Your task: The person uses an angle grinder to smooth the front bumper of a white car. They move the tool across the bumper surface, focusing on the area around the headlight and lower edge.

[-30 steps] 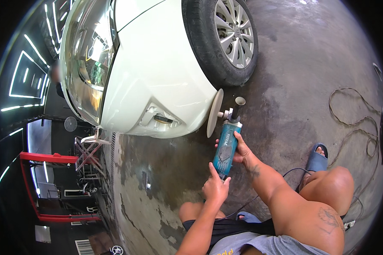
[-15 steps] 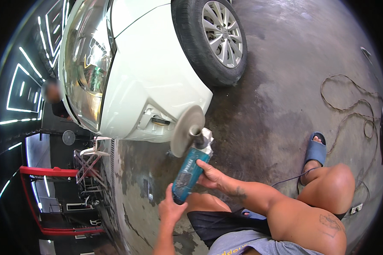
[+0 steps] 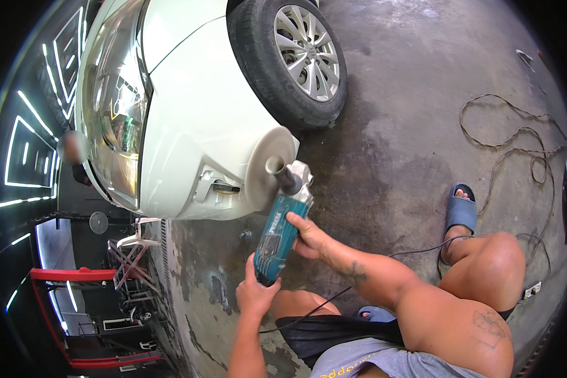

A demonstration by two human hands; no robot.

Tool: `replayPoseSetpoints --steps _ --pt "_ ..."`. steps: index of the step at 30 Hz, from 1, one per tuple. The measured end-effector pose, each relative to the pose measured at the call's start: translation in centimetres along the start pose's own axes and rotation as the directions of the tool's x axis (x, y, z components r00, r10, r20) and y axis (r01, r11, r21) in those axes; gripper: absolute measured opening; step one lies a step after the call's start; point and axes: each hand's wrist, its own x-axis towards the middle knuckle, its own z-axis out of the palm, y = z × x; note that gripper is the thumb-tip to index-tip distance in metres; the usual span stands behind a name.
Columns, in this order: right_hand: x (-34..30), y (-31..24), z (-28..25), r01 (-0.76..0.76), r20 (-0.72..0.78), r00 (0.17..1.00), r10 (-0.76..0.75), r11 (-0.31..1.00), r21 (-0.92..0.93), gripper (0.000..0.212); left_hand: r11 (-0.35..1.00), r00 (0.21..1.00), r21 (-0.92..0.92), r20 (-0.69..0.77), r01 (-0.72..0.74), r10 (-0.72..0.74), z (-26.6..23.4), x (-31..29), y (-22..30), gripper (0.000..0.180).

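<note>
On a stained concrete floor (image 3: 397, 157), a white car (image 3: 189, 88) fills the upper left.
Its front wheel (image 3: 312, 53) stands above a teal polisher (image 3: 277, 230), which is held up off the floor before the bumper corner; the round, pale pad (image 3: 256, 170) overlaps the bodywork in view, though whether they touch cannot be told. Both hands grasp the polisher: the left hand (image 3: 256, 295) around its rear end, the right hand (image 3: 309, 238) along its body. A stubby grey side handle (image 3: 286, 179) juts out near the pad.
</note>
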Motion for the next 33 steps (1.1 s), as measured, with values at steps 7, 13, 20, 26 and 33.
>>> replayPoseSetpoints --steps 7,13,20,26,33 --pt "-0.6 3.2 2.2 -0.100 0.122 0.987 0.106 0.994 -0.051 0.062 0.998 0.990 -0.056 -0.143 -0.022 0.014 -0.8 -3.3 -3.6 0.096" --pt "-1.2 5.5 4.5 -0.171 0.101 0.977 0.187 0.975 -0.144 0.068 0.996 0.985 -0.067 -0.167 -0.051 0.039 -3.2 -4.3 -6.1 0.094" --pt "0.4 0.6 -1.4 -0.077 0.044 0.996 0.083 0.990 -0.117 0.060 0.995 0.998 -0.090 -0.054 -0.046 0.041 0.6 -0.1 -1.7 0.096" --pt "0.7 -5.8 -2.4 0.021 -0.024 0.999 -0.024 0.991 -0.135 0.063 0.995 0.999 -0.093 -0.028 -0.042 0.040 3.6 2.7 3.4 0.092" --pt "0.2 3.5 -3.1 -0.078 0.066 0.994 0.089 0.985 -0.156 0.067 0.998 0.995 -0.059 -0.096 -0.026 0.020 3.8 -0.8 -5.8 0.095"
